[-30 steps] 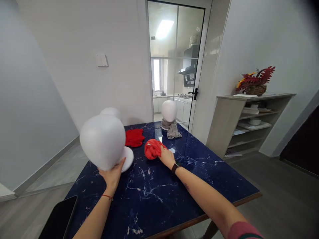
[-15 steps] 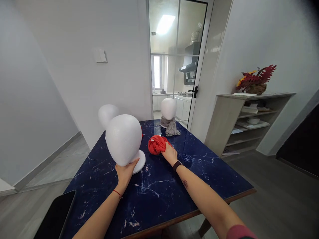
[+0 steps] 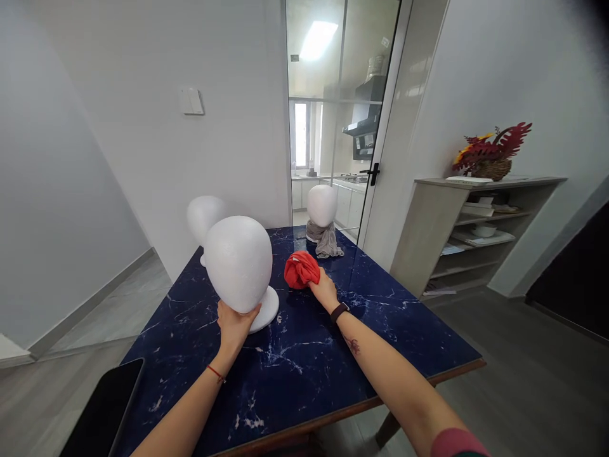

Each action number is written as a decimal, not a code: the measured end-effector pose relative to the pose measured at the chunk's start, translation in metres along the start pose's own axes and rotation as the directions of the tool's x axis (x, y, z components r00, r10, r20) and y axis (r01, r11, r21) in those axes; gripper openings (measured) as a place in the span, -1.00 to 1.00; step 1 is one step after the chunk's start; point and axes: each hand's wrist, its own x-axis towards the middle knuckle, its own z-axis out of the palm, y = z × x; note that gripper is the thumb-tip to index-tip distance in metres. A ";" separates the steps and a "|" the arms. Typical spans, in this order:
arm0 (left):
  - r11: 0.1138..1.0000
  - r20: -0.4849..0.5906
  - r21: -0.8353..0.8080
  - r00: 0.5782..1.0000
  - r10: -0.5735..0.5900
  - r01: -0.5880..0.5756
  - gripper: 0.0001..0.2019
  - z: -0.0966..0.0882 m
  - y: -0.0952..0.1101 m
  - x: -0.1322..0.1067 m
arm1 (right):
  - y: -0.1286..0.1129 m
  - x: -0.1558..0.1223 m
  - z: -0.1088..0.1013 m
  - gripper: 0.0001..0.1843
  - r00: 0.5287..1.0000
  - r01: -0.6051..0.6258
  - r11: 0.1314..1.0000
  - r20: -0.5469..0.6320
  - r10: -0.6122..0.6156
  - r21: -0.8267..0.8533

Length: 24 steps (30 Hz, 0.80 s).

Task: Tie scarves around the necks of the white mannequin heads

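Note:
A white foam mannequin head (image 3: 239, 263) tilts toward me on the left part of the table, its round base (image 3: 267, 310) behind the neck. My left hand (image 3: 235, 325) is closed around its neck, just under the chin; some fingers are hidden behind the foam. Farther right, my right hand (image 3: 325, 289) grips a bunched red scarf (image 3: 301, 271) at its near right side. Behind the scarf, another white foam head (image 3: 322, 205) stands upright with a grey scarf (image 3: 327, 240) around its neck. A third white foam head (image 3: 202, 216) is partly hidden at the back left.
The blue marbled table (image 3: 295, 406) has a wooden edge in front. A black phone-like device (image 3: 104, 406) lies at the lower left. Beyond the table is a glass door (image 3: 314, 139). A shelf unit (image 3: 409, 235) on the right carries a basket of red leaves (image 3: 495, 166).
The red scarf in my right hand appears slightly higher in view and has turned a little. My left hand keeps its hold on the foam head, which has barely shifted.

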 end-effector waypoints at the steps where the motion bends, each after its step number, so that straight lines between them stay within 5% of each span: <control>1: 1.000 0.009 0.003 1.000 0.012 -0.012 -0.22 0.000 0.002 -0.001 | 0.001 0.001 0.001 -0.52 1.000 0.005 0.999 -0.001 -0.005 0.047; 7: 0.992 0.031 0.123 0.999 0.015 -0.018 -0.21 0.000 0.005 -0.004 | 0.007 0.007 0.008 -0.39 0.970 0.193 0.943 -0.200 -0.141 0.270; 13: 0.986 0.039 0.166 0.999 0.016 -0.022 -0.15 -0.001 0.008 -0.006 | 0.010 0.013 0.005 -0.60 0.876 0.353 0.869 -0.449 -0.176 0.347; 18: 0.986 0.033 0.161 0.999 0.035 -0.040 -0.15 -0.002 0.009 -0.006 | 0.015 0.017 0.003 -0.59 0.867 0.251 0.927 -0.491 -0.087 0.280; 24: 0.991 0.042 0.125 0.998 0.036 -0.041 -0.09 -0.003 0.009 -0.005 | 0.008 0.008 0.001 -0.68 0.856 0.243 0.970 -0.469 -0.219 -0.011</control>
